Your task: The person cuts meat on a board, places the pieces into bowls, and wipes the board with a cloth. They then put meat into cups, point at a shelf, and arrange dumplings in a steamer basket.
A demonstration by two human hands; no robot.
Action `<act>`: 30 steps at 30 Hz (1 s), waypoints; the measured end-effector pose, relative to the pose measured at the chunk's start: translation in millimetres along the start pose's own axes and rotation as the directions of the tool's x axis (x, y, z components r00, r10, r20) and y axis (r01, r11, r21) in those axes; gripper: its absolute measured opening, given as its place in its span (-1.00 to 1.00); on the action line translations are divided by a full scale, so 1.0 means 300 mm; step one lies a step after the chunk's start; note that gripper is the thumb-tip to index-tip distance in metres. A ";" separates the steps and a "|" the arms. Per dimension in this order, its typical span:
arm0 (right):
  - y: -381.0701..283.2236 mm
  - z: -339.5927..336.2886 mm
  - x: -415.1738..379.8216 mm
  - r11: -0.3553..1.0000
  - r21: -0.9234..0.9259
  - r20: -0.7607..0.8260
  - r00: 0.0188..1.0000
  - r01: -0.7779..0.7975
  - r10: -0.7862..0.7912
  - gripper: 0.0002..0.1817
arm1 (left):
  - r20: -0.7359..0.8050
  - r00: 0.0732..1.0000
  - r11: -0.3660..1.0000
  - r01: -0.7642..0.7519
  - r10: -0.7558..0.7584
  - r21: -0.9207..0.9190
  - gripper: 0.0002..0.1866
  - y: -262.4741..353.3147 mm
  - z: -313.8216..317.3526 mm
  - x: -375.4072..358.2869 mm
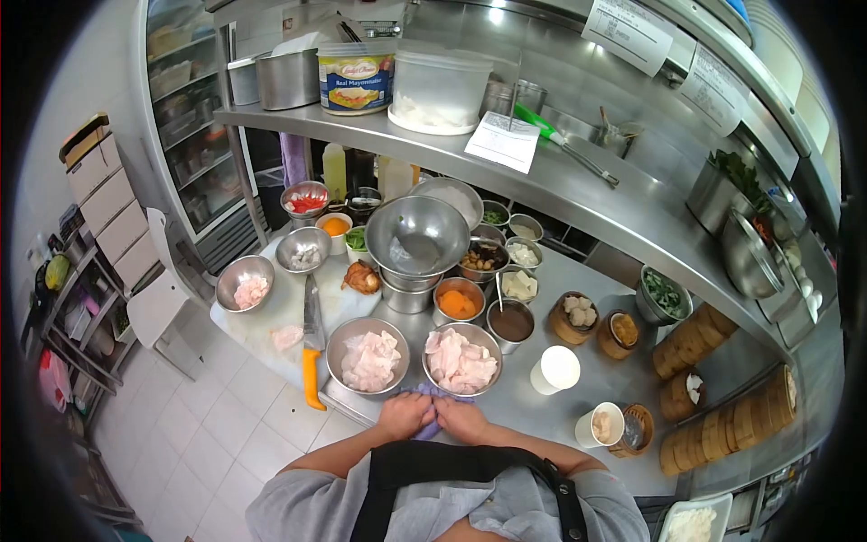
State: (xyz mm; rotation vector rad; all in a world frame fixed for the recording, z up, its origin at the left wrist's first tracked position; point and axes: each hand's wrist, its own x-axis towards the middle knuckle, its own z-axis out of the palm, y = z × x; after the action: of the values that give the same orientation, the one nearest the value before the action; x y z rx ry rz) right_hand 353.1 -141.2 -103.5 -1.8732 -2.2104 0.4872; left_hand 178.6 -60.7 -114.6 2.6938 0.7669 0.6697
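Observation:
At the counter's near edge, my left hand [404,416] and my right hand [461,421] are side by side, both closed on a purple cloth [438,391]. Just beyond them stand two steel bowls of pale raw meat, the left bowl [336,369] and the right bowl [430,372]. A knife [312,357] with an orange handle lies to the left on the white cutting board [257,327], its handle sticking out past the edge. A small piece of raw meat [287,338] rests beside the blade. Most of the cloth is hidden under my fingers.
A large empty steel bowl [417,237] sits stacked behind the meat bowls, among several small ingredient containers. White paper cups [554,369] and bamboo steamers [730,423] stand on the right. Overhead, a steel shelf [578,190] holds a mayonnaise tub [356,79].

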 end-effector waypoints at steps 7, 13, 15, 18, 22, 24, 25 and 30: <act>0.005 -0.005 0.000 0.996 0.085 -0.024 1.000 0.003 -0.001 -0.54 | 0.004 1.000 0.999 0.008 -0.008 -0.037 -0.74 0.001 -0.013 -0.001; 0.015 0.002 0.005 0.994 0.108 -0.019 1.000 0.001 0.001 -0.53 | 0.029 0.999 0.997 0.028 -0.026 -0.066 -0.73 -0.001 -0.009 -0.005; 0.016 0.005 0.010 0.994 0.112 -0.017 1.000 -0.005 0.007 -0.54 | 0.029 0.999 0.997 0.034 -0.032 -0.070 -0.73 -0.005 -0.005 -0.006; 0.002 -0.013 0.008 0.993 0.112 0.015 0.999 -0.036 0.034 -0.55 | 0.015 1.000 0.996 0.029 -0.028 -0.085 -0.73 -0.001 -0.013 -0.004; -0.002 -0.018 0.007 0.992 0.124 0.008 0.999 -0.036 0.035 -0.55 | 0.015 1.000 0.995 0.019 -0.018 -0.097 -0.74 -0.006 -0.012 -0.004; -0.012 -0.024 0.007 0.991 0.131 0.006 0.999 -0.039 0.038 -0.56 | 0.021 1.000 0.994 0.022 -0.020 -0.104 -0.74 -0.004 -0.016 -0.005; -0.017 -0.032 0.006 0.991 0.127 0.019 0.999 -0.046 0.044 -0.55 | 0.018 1.000 0.994 0.022 -0.020 -0.111 -0.74 -0.004 -0.015 -0.005; -0.017 -0.028 0.006 0.990 0.125 0.038 0.997 -0.071 0.067 -0.50 | 0.017 0.999 0.992 0.036 -0.034 -0.123 -0.73 -0.006 -0.012 -0.008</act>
State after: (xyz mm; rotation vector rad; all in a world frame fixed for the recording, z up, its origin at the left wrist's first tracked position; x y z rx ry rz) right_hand 351.3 -139.1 -93.9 -1.8937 -2.0879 0.6592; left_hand 174.2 -60.1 -113.0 2.5648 0.7421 0.6660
